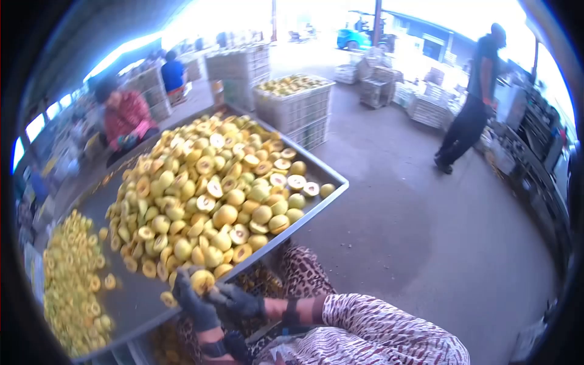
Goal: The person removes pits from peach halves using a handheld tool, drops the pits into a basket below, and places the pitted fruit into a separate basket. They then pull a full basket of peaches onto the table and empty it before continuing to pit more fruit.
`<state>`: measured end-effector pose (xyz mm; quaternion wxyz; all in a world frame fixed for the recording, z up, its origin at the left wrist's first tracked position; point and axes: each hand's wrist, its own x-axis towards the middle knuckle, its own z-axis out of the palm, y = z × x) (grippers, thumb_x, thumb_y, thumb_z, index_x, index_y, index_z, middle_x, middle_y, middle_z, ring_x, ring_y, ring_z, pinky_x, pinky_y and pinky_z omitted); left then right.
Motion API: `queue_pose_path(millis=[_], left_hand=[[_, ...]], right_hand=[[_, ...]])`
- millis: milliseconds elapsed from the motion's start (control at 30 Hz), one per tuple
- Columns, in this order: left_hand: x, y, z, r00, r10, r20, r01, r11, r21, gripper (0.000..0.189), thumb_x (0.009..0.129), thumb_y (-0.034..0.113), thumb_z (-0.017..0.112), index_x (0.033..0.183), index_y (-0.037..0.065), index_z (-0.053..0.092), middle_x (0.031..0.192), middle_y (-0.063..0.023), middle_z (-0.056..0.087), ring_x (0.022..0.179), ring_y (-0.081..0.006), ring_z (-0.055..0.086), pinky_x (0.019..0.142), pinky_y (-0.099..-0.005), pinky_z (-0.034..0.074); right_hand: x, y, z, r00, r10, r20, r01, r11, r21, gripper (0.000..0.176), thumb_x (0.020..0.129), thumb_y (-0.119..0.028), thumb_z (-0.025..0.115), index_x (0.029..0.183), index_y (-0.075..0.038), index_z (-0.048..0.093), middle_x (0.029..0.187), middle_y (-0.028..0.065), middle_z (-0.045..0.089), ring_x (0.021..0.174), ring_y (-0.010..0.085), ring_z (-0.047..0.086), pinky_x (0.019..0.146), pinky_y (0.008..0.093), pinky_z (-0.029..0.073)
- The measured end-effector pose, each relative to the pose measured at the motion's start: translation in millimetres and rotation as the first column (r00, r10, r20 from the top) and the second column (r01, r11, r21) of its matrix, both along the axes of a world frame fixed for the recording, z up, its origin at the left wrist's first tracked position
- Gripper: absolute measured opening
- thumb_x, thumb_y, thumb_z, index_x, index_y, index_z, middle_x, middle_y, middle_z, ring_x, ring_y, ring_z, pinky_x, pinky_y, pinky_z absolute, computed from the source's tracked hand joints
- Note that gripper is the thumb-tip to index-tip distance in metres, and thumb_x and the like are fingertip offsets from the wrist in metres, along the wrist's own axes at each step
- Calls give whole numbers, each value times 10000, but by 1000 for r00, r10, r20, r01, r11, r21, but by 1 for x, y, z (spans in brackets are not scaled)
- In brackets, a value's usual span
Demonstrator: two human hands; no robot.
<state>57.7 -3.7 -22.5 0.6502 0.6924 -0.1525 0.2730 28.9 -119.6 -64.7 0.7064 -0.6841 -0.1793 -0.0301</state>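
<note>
My left hand (pixel 193 300), in a dark glove, grips a yellow stone fruit (pixel 202 281) at the near edge of a metal-rimmed table (pixel 307 210). Close to the fruit's right side is my gloved right hand (pixel 238 300), its fingers closed; whatever it holds is hidden. Just beyond both hands rises a large pile of yellow stone fruit (pixel 213 188), many of them cut in half with brown pits or hollows showing. On the table's left part lies a second spread of smaller-looking halves (pixel 73 280).
Plastic crates (pixel 295 112) stand past the far corner, the top one full of fruit. A person in a red patterned top (pixel 128 115) sits across the table. Another person (pixel 474 97) is on the floor at right. A blue forklift (pixel 354 38) is far back.
</note>
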Motion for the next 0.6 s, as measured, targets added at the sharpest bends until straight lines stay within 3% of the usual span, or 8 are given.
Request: queue_pose_path(millis=[33,67,133,267,367,467,567,600], left_hand=[[-1,3,8,893,-319,-318,165,889,-428,423,1024,384,488,1087,-26,575,967,-110,610,898,-212,615,768,-321,534],[-5,-4,18,888,-336,-313,187,888,-421,423,1024,384,488,1087,-26,575,967,-110,610,898,-212,615,768,-321,534],[-23,-20,28,884,-285,-371,-7,785,-620,482,1024,436,471,1061,-33,573,906,-105,612,837,-203,616,731,-308,529],[-32,-10,14,799,-518,-307,136,652,-746,470,1008,440,519,1162,-1,574,1062,-64,617,937,-170,611,823,-285,521],[-33,-9,29,821,-476,-314,150,711,-687,429,1004,418,535,1070,2,615,976,-68,634,875,-173,623,776,-280,532],[-34,-17,48,888,-315,-334,73,815,-575,377,1000,365,553,969,0,640,861,-69,639,790,-168,627,707,-282,535],[-34,-29,69,919,-190,-346,35,913,-406,349,994,319,561,926,-13,644,817,-73,639,722,-163,619,658,-295,526],[-34,-32,74,938,-139,-319,25,942,-335,356,989,301,562,893,-31,648,792,-78,649,692,-152,609,642,-284,511]], right_hand=[[1,-5,3,999,-43,15,43,999,-2,337,1023,-324,481,1025,0,576,913,197,626,828,287,601,765,392,483],[1,-4,4,999,26,18,-27,1000,11,353,1029,-340,465,1056,-1,562,936,198,631,869,289,610,779,393,480],[-8,-6,14,994,107,20,-107,994,26,370,1035,-355,449,1087,-2,548,959,199,636,911,291,619,792,393,478],[-24,-15,31,998,31,56,-22,987,-159,369,1046,-366,406,1160,-30,507,952,221,643,900,376,642,786,428,492],[-28,-16,30,993,118,7,-116,983,-145,373,1046,-377,395,1186,-47,499,928,243,641,848,440,632,770,455,503],[-25,-13,31,988,27,154,-5,990,-139,400,1041,-402,413,1264,-78,487,888,169,663,784,340,661,706,415,520],[-24,-18,39,988,36,147,-23,996,-86,331,1047,-341,413,1153,-47,521,912,174,649,866,331,646,775,406,495],[-22,-15,36,990,71,123,-72,997,2,312,1046,-315,422,1136,-39,536,900,146,645,854,263,625,770,381,489]])
